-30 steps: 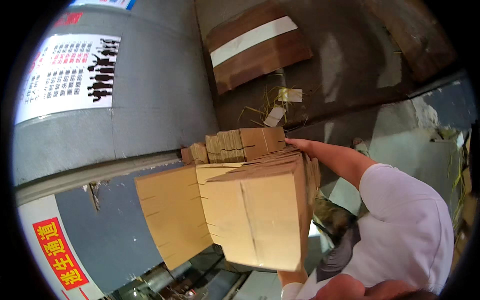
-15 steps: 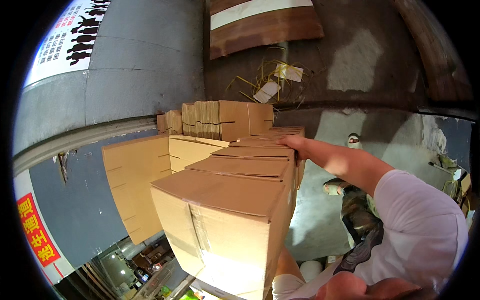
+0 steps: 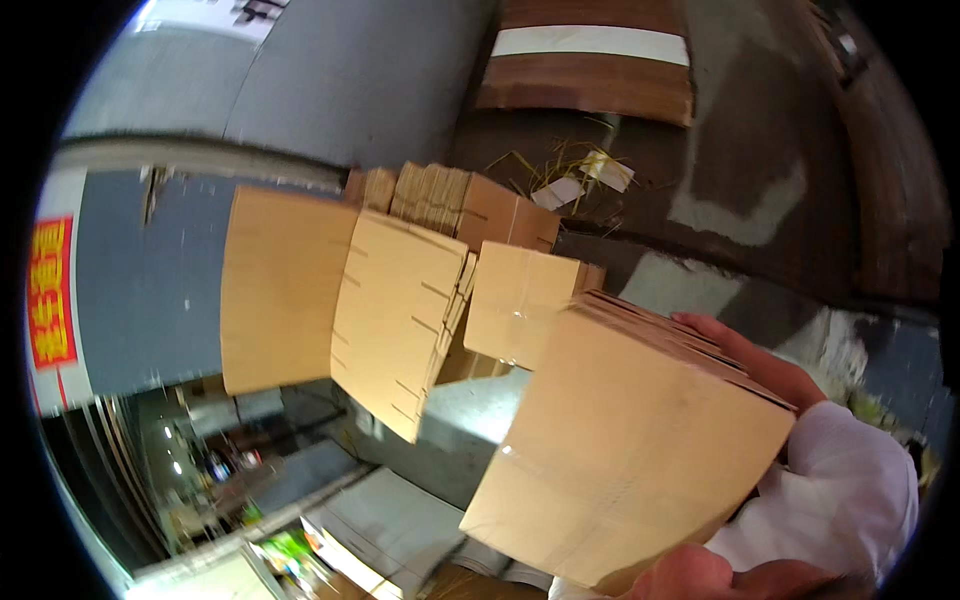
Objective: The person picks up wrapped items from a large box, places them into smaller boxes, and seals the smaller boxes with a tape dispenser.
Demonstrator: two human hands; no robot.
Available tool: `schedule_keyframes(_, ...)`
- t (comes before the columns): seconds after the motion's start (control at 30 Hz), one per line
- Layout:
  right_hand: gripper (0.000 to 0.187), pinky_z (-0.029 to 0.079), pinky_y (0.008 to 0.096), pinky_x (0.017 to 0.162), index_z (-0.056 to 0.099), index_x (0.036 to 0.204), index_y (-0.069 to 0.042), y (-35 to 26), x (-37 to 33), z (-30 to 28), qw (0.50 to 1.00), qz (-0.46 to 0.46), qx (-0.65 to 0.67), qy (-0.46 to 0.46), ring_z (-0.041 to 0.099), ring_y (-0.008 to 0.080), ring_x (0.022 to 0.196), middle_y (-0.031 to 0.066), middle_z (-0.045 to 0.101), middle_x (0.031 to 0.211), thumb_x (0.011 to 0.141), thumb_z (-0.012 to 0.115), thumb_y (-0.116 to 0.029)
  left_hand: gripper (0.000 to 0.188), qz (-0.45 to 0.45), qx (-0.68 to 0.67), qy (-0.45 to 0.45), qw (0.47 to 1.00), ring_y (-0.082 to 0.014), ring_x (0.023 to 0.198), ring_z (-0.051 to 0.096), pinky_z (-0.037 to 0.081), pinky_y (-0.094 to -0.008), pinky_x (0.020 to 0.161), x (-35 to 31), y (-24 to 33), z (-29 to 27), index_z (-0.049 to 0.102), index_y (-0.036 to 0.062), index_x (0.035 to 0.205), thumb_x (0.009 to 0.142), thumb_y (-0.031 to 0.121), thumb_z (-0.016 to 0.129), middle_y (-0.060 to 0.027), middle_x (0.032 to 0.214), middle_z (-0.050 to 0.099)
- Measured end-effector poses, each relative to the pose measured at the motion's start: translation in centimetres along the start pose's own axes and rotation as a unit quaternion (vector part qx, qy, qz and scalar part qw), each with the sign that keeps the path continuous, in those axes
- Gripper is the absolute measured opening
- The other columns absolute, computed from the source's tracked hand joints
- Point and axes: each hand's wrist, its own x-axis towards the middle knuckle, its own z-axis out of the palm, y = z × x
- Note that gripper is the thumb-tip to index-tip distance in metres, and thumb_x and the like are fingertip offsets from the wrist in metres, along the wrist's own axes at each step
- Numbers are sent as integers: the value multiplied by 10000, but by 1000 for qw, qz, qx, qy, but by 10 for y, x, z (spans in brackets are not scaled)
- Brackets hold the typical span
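Note:
A row of closed cardboard boxes (image 3: pixel 640 440), pressed together, stands in front of me and tilts to the right. My right hand (image 3: pixel 712 335) reaches round the far side of the row, its fingers pressing on the upper edges of the farther boxes. The nearest box shows a broad tan side with clear tape across it. My left hand is out of sight. Just beyond the row, apart from it, is another cardboard box (image 3: pixel 515 305). Left of that, folded cardboard sheets (image 3: pixel 395 310) with slotted edges lean upright.
A bundle of flattened cardboard (image 3: pixel 430 197) stands behind the sheets by the grey-blue wall (image 3: pixel 140 290). Yellow strapping scraps (image 3: pixel 570 165) and white paper lie on the floor near a brown board (image 3: pixel 590 85). Grey sheets (image 3: pixel 395 520) lie at the lower left.
The boxes have shifted right with my right hand, away from the leaning sheets. One box now stands separate behind them. My view has turned, and the wall's angle differs.

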Motion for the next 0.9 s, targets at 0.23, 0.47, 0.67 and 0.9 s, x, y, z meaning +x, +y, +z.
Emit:
schedule_keyframes(0.23,443,481,356,834,588,1133,-66,64,11,-139,990,132,31,42,605,201,914,77,657,991,874,565,-424,559,-7,-59,81,995,-277,1179,468,382,-429,951,7,-121,-1,472,89,1273,874,480,442,-129,1265,510)
schedule_keyframes(0.47,429,480,359,826,601,1105,-66,84,122,-246,982,112,-53,142,606,207,908,77,658,973,873,564,-424,547,-13,-67,112,991,-279,1182,469,384,-419,952,129,-254,12,470,76,1273,879,455,450,-138,1271,507)
schedule_keyframes(0.67,419,478,363,820,613,1081,-66,77,263,-300,974,63,-122,182,607,212,903,78,660,958,872,562,-425,538,0,-41,119,992,-281,1185,469,386,-411,953,270,-331,14,469,65,1274,883,434,456,-144,1276,506)
schedule_keyframes(0.9,408,476,366,813,627,1054,-66,69,367,-320,966,22,-169,195,609,217,898,78,661,940,871,561,-425,526,21,12,102,994,-283,1189,470,388,-401,954,378,-352,29,468,52,1274,887,409,464,-153,1281,503)
